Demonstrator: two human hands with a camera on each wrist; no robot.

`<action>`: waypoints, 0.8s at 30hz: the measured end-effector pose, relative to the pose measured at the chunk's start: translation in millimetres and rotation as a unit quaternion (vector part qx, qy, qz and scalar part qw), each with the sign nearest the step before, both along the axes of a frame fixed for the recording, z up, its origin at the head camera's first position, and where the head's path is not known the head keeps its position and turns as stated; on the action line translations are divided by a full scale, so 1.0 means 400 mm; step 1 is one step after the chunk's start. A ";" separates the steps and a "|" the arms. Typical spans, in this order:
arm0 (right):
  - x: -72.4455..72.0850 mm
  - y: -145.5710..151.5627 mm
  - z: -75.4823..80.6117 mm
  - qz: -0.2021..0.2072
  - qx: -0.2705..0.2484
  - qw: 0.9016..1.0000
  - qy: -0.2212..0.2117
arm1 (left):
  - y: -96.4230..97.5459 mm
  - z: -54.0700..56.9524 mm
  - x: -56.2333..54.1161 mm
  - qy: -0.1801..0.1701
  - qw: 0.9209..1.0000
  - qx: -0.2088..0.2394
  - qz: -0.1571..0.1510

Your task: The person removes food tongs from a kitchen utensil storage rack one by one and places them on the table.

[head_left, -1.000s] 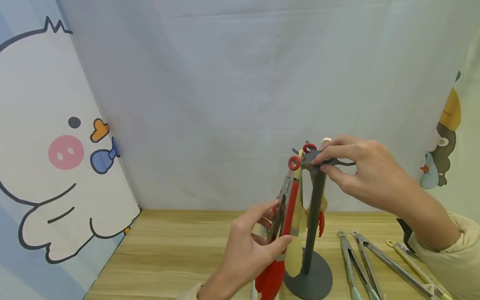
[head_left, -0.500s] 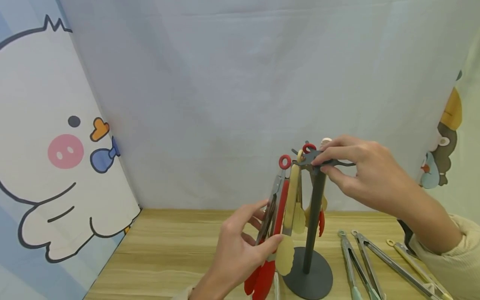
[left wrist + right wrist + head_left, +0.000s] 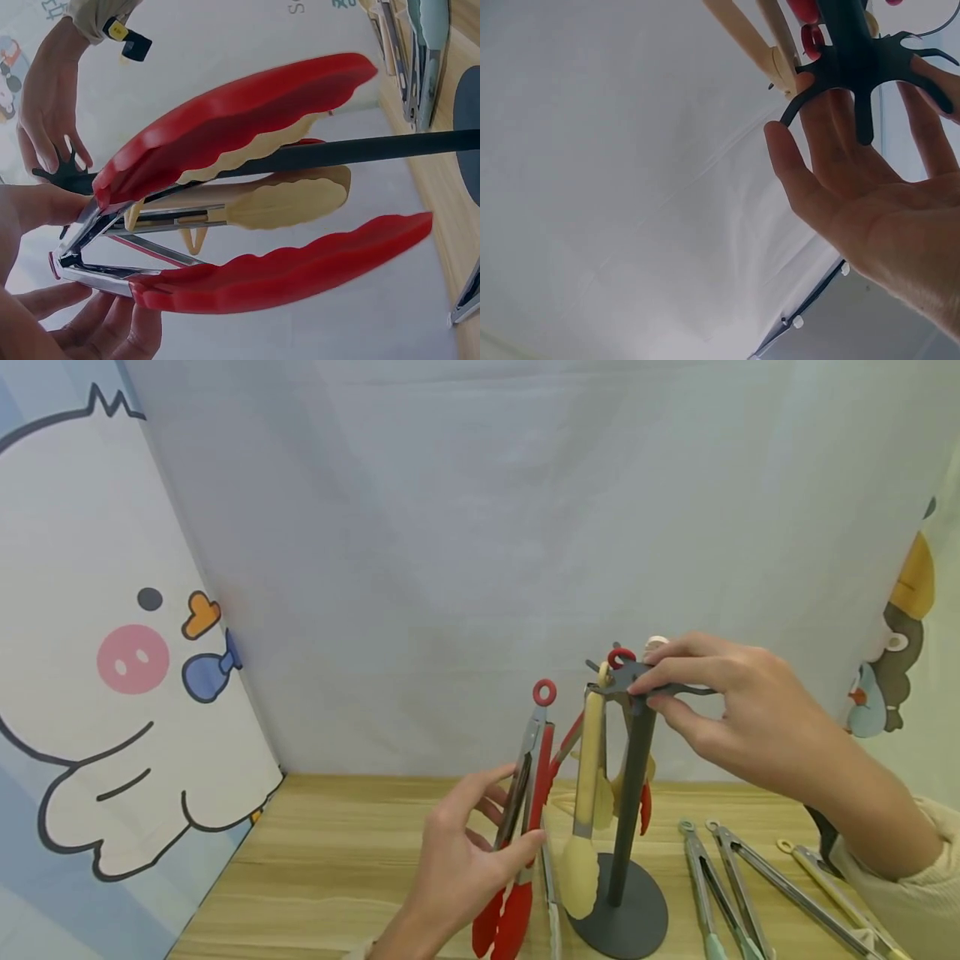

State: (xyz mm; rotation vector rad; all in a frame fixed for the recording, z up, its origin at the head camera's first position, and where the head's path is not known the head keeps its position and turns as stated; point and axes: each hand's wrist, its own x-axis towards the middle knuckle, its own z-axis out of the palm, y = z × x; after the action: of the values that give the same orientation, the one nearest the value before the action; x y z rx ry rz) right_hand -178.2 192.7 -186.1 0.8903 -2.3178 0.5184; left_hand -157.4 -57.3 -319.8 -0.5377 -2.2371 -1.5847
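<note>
My left hand (image 3: 465, 860) grips a pair of red-tipped tongs (image 3: 530, 777) with a red ring on top, held left of a dark utensil stand (image 3: 628, 810). In the left wrist view the two scalloped red tips (image 3: 240, 105) are spread apart. My right hand (image 3: 735, 693) pinches the stand's hooked top plate (image 3: 618, 675) between thumb and fingers. Yellow tongs (image 3: 588, 777) hang from a hook by their loop, nearest the red pair. Behind them hang more yellow and red tongs, partly hidden by the post.
On the wooden table at the right lie mint-tipped tongs (image 3: 697, 868), steel tongs (image 3: 787, 889) and yellow-handled tongs (image 3: 828, 877). Light-tipped tongs (image 3: 552, 893) lie left of the round stand base (image 3: 637, 935). A pale curtain (image 3: 420, 568) closes off the back.
The red tongs have come away from the stand, moving left with my left hand. The front yellow tongs swung left, then back toward the post. My right hand has kept its hold on the plate.
</note>
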 end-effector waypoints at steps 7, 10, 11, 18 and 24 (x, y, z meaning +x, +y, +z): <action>0.002 0.003 -0.004 0.004 0.000 1.000 0.014 | -0.016 -0.023 -0.014 -0.014 1.000 -0.009 0.011; 0.002 0.004 -0.005 0.005 0.000 1.000 0.018 | -0.021 -0.032 -0.019 -0.015 1.000 -0.014 0.021; 0.002 0.004 -0.005 0.005 0.000 1.000 0.019 | -0.022 -0.035 -0.021 -0.015 0.999 -0.015 0.024; 0.002 0.005 -0.004 0.008 0.001 1.000 0.024 | -0.030 -0.051 -0.034 -0.028 0.998 -0.028 0.049; 0.001 0.007 -0.005 0.008 0.001 1.000 0.024 | -0.036 -0.065 -0.048 -0.035 0.997 -0.038 0.063</action>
State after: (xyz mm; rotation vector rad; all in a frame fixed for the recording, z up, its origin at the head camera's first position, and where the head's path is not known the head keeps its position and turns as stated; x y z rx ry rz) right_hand -177.8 195.5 -188.1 0.9130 -2.2702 0.4975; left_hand -176.5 -71.7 -345.6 -0.3577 -2.3415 -1.4830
